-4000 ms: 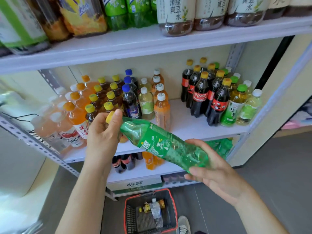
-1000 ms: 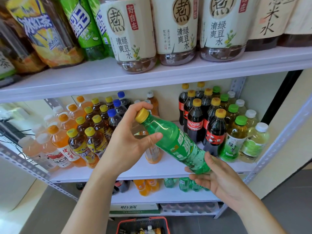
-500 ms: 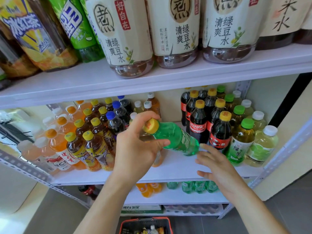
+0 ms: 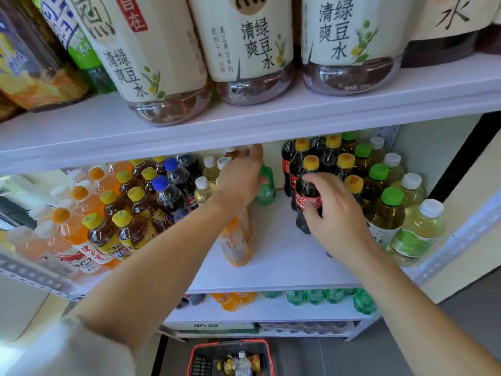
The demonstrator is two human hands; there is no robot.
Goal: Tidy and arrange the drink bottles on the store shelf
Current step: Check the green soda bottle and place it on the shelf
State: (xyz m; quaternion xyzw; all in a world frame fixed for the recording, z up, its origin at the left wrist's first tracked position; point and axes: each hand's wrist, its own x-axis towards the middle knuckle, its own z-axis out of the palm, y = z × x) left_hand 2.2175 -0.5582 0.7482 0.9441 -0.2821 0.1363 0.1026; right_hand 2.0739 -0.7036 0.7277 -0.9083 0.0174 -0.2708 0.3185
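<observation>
A pale sleeve (image 4: 67, 348) covers the left arm nearest the camera, and both bare forearms reach forward over the middle shelf (image 4: 282, 256), a white board. Below the middle shelf, on the floor, a red-rimmed basket (image 4: 206, 362) holds a few small bottles. One level under the middle shelf, a row of green bottles (image 4: 314, 297) lies toward the right.

Near the front edge of the middle shelf, an orange drink bottle (image 4: 235, 245) stands partly hidden under the left forearm. Toward the right half of the shelf, the right hand (image 4: 339, 215) is spread open with its fingers loosely bent. It holds nothing and sits just in front of the front cola bottle (image 4: 307, 200). Whether it touches that bottle I cannot tell.

Deeper in, the left hand (image 4: 240, 180) is wrapped over the top of the green bottle (image 4: 267, 189), hiding its cap. This bottle stands upright at the back of the middle shelf, in the gap left of the cola group.

On the left part of the shelf stand yellow-capped tea bottles (image 4: 130, 229), orange-capped bottles (image 4: 67, 229) and blue-capped dark bottles (image 4: 170, 194). On its right end are green-capped tea bottles (image 4: 387, 213) and white-capped pale bottles (image 4: 417, 229).

Above the middle shelf, the upper shelf (image 4: 244, 123) carries large cream-labelled bottles (image 4: 249, 50).
</observation>
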